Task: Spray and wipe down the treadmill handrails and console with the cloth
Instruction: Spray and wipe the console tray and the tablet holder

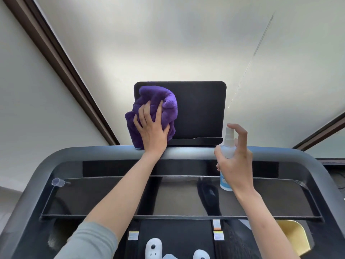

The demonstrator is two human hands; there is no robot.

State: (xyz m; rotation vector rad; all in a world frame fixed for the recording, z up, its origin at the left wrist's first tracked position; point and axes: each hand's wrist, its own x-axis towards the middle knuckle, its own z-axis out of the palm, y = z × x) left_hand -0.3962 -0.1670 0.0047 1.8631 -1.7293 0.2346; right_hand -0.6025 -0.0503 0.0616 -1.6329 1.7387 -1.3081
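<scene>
purple cloth [155, 109] sits bunched against the left part of the treadmill's dark screen [199, 111], spilling past the screen's left edge and down onto the grey top rail of the console [186, 152]. my left hand [152, 128] lies flat on it with fingers spread and fairly straight, pointing up the screen, pressing the cloth to the panel rather than gripping it. the screen stands upright above the console, its long axis running left to right, with a narrow ledge along its lower edge.

my right hand [236, 159] grasps the spray bottle [226, 159], fingers and thumb wrapped round its white body. the bottle stands nearly upright, long axis vertical, tilted a little, with the clear nozzle at the top and its base low over the console tray. my index finger arches over the nozzle top; i cannot tell whether it touches. the bottle is just right of the screen's lower right corner, apart from the cloth.

below, the console's glossy black tray stretches side to side, and a small clear cap [58, 182] lies at its left end. a grey sleeve [89, 242] covers my left upper arm. white slippers [154, 248] show on the belt at the bottom.
</scene>
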